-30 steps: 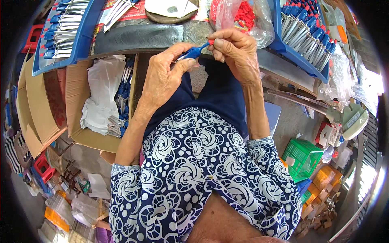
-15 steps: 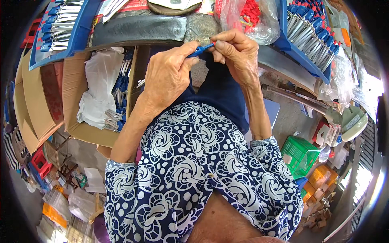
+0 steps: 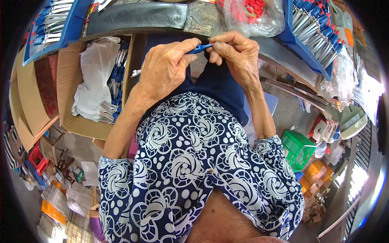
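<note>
My left hand [image 3: 164, 71] is closed around a slim tool with a blue handle [image 3: 198, 49], held above my lap in front of the bench. A pale end shows past the outer side of that hand and seems to belong to the same tool. At the handle's narrow tip, my right hand [image 3: 235, 50] pinches a small red piece [image 3: 212, 44] between thumb and forefinger. The piece touches the tip; my fingers partly hide it. Beyond my right hand, a clear plastic bag [image 3: 269, 25] holds loose red pieces [image 3: 253, 10].
Blue trays of blue-handled tools stand at left [image 3: 72, 34] and right [image 3: 289, 40]. A dark curved metal plate [image 3: 137, 19] lies along the bench edge. Left of my lap, an open cardboard box [image 3: 69, 81] contains more tools and white wrapping [image 3: 95, 69]. A green basket [image 3: 298, 150] is at right.
The view has shifted slightly. Both hands keep their hold on the tool and the red piece, with the fingers barely moved; more of the pale end shows beside my left hand.
</note>
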The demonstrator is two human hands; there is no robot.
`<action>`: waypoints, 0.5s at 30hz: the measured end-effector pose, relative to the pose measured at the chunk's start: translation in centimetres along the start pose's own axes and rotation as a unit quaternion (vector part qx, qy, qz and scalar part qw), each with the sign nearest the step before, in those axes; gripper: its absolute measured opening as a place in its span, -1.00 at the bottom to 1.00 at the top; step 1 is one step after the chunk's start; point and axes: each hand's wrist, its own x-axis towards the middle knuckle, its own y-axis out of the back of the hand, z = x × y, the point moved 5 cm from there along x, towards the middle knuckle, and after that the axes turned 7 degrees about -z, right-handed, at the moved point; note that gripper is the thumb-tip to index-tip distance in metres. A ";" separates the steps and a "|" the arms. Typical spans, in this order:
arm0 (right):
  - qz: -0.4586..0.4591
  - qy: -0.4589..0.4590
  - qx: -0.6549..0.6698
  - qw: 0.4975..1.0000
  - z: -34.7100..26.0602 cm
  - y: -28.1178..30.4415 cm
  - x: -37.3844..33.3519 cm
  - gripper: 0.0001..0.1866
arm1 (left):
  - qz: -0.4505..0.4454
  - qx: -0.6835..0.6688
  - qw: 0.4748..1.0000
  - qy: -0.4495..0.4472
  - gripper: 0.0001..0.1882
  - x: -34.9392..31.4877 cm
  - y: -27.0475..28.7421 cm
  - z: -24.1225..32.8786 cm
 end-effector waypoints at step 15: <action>-0.053 -0.245 0.291 0.923 5.0 -2.4 -6.8 -0.87 | -0.166 -0.058 0.984 0.014 -0.73 -5.4 -1.8 -0.6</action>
